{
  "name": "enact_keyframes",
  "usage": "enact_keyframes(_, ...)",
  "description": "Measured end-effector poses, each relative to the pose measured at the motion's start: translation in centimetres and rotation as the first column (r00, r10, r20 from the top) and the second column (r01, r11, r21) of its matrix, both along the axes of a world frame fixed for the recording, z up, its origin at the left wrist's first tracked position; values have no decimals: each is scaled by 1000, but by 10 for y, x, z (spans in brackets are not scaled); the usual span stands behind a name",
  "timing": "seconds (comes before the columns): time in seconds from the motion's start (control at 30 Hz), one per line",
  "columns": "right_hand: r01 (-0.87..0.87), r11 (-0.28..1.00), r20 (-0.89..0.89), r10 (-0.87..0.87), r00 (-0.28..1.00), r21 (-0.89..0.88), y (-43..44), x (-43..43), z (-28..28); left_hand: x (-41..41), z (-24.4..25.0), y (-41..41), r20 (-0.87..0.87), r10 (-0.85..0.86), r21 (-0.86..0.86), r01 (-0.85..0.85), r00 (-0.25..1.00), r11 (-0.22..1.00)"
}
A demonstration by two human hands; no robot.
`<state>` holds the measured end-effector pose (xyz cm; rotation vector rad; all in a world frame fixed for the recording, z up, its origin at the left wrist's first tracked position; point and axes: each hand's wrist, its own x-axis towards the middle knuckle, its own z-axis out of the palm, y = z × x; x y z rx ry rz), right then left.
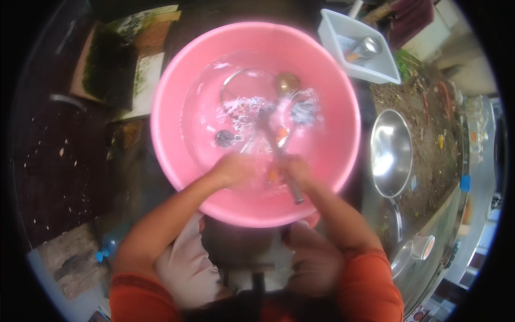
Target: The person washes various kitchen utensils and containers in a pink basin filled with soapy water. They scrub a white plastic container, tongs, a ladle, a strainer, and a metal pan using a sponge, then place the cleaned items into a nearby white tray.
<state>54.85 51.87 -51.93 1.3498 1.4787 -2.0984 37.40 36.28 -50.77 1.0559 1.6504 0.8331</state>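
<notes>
A large pink plastic basin (257, 223) of water stands before me. My right hand (295, 171) is closed around the handle of a long metal utensil (273, 141); its far end is blurred in the churned water. My left hand (235, 171) is over the near left part of the basin, motion-blurred, and whether it holds anything is unclear. In the water lie a round brass-coloured object (287, 82), a dark scouring pad (225, 138), a greyish crumpled thing (304, 112) and small orange pieces (282, 133). A thin curved rim shows under the surface.
A whitish plastic tub (372, 76) with a metal ladle (371, 45) and other utensils stands at the upper right. A shiny steel pan (391, 153) lies to the right, near a small white container (423, 247). At the left are a dark surface (60, 173) and a mossy block (108, 68).
</notes>
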Motion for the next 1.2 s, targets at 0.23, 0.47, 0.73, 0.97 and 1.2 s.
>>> enact_keyframes(0.23, -187, 753, 105, 156, 982, 631, 24, 25, 34, -60, -13, -13, -590, -127, -347, -108, 797, 931)
enact_keyframes(0.47, -311, 345, 225, 268, 937, 885, 30, 30, 44, -57, -83, 3, -814, -367, -327, 166, 451, 930)
enact_keyframes(0.73, -22, 972, 29, 16, 999, 232, 47, 31, 52, -59, -154, -10, -623, -572, -467, 333, 534, 819)
enact_keyframes(0.97, 151, 933, -272, -246, 930, -327, 33, 13, 67, -40, -40, 29, -224, 183, -146, -219, 957, 965)
enact_keyframes(1.2, 32, 986, -251, -73, 965, -164, 17, 11, 95, 26, 16, 94, -254, 232, 640, -16, 939, 768)
